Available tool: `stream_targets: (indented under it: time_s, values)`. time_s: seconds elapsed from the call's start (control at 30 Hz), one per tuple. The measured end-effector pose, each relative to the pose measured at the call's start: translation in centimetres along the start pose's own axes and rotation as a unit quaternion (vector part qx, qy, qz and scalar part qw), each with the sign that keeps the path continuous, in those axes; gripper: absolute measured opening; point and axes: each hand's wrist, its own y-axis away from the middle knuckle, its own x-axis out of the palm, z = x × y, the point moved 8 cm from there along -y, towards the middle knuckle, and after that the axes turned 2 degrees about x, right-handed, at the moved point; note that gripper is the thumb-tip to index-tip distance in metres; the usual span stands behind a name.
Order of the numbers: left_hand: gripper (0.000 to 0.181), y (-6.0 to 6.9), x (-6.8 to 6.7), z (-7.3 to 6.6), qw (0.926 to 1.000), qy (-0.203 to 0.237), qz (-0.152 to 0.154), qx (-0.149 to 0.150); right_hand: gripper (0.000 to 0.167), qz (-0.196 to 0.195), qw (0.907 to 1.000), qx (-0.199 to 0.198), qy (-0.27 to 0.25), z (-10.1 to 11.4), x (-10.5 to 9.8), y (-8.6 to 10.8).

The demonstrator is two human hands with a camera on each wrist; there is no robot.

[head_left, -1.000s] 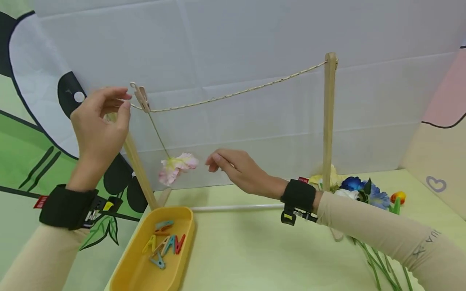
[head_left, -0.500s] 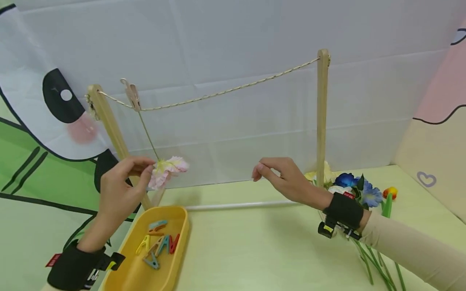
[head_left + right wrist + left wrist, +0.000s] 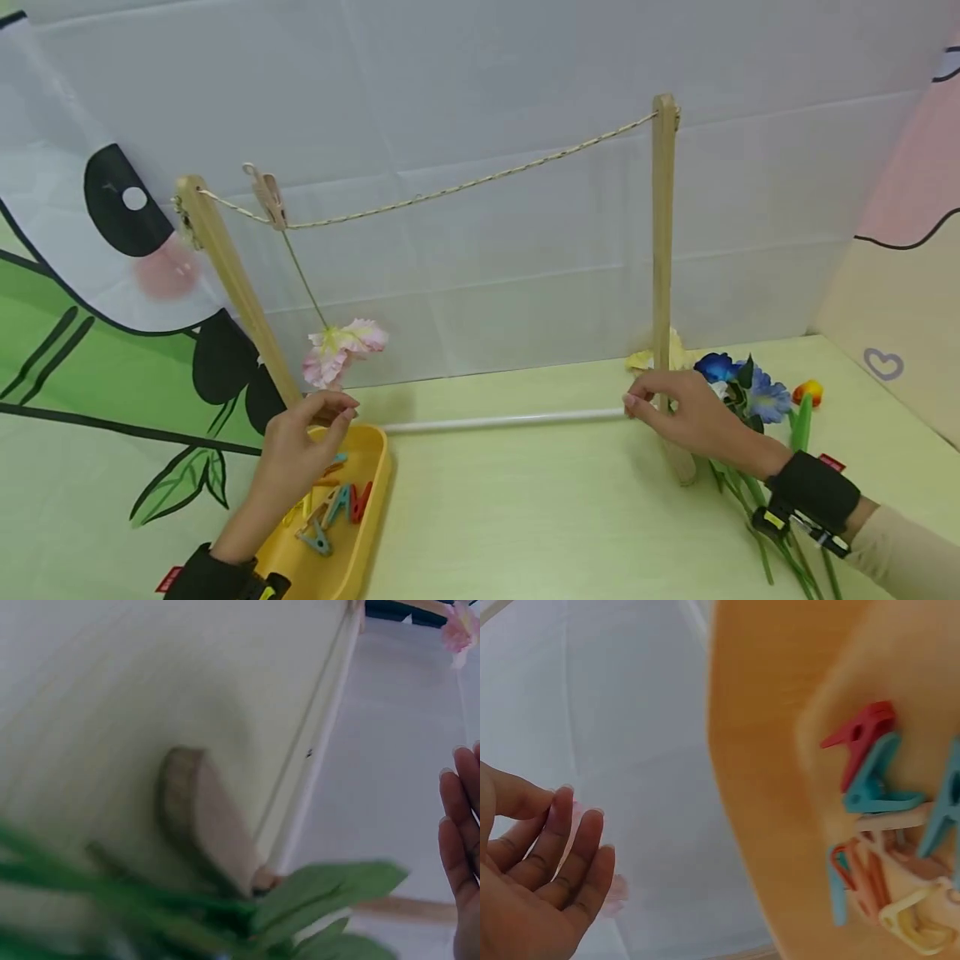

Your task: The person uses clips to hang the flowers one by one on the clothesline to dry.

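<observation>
My left hand [image 3: 303, 446] hovers over the far end of the yellow tray [image 3: 381, 500], its fingers loosely bent with nothing between them. Inside the tray lie several coloured clothespins, among them a red one [image 3: 864, 735] and a yellow one [image 3: 919, 926]. A pink artificial flower [image 3: 341, 350] hangs head down from the rope [image 3: 465, 185], its stem held by a beige clothespin [image 3: 270, 200]. On the right, my right hand [image 3: 693, 417] is in front of the right wooden post [image 3: 663, 250], also holding nothing. Artificial flowers, including a light blue one [image 3: 768, 400], lie beside it.
The left wooden post [image 3: 236, 283] leans behind the tray and carries the rope's other end. A white bar [image 3: 510, 420] runs low between the posts. Green stems [image 3: 791, 546] extend toward the front of the pale table [image 3: 510, 517]. An orange-yellow tulip [image 3: 807, 392] lies at far right.
My left hand has come down from beside the hanging clothespin to above the tray. My right hand has moved right, from near the pink flower to the right post. The pink flower stays hanging.
</observation>
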Motion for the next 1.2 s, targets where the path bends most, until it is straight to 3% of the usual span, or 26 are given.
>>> stream_targets:
  time_s: [0.13,0.33,0.63,0.83,1.03,1.2]
  values:
    - [0.014,1.1,1.0,1.4,0.9993,-0.010,0.030,-0.020,0.040,-0.009,0.9992,-0.008,0.039,-1.2,-1.7,3.2]
    - [0.011,2.3,1.5,2.8,0.9963,-0.007,0.073,-0.044,0.041,-0.012,0.9960,0.023,0.085,-2.9,-3.8,6.5]
    - [0.008,1.6,2.1,4.0,0.9911,-0.031,0.125,-0.032,0.038,-0.042,0.9877,0.019,0.149,-3.9,-6.5,7.9]
    - [0.007,1.4,3.3,6.2,0.9756,-0.056,0.198,-0.076,0.039,-0.040,0.9821,0.041,0.179,-5.3,-7.3,8.4]
    - [0.015,1.6,4.4,7.5,0.9619,-0.083,0.249,-0.079,0.036,-0.062,0.9782,0.061,0.189,-5.9,-8.7,9.4]
    - [0.027,1.9,5.5,8.2,0.9399,-0.087,0.319,-0.086,0.038,-0.052,0.9781,0.063,0.191,-6.2,-9.3,10.9]
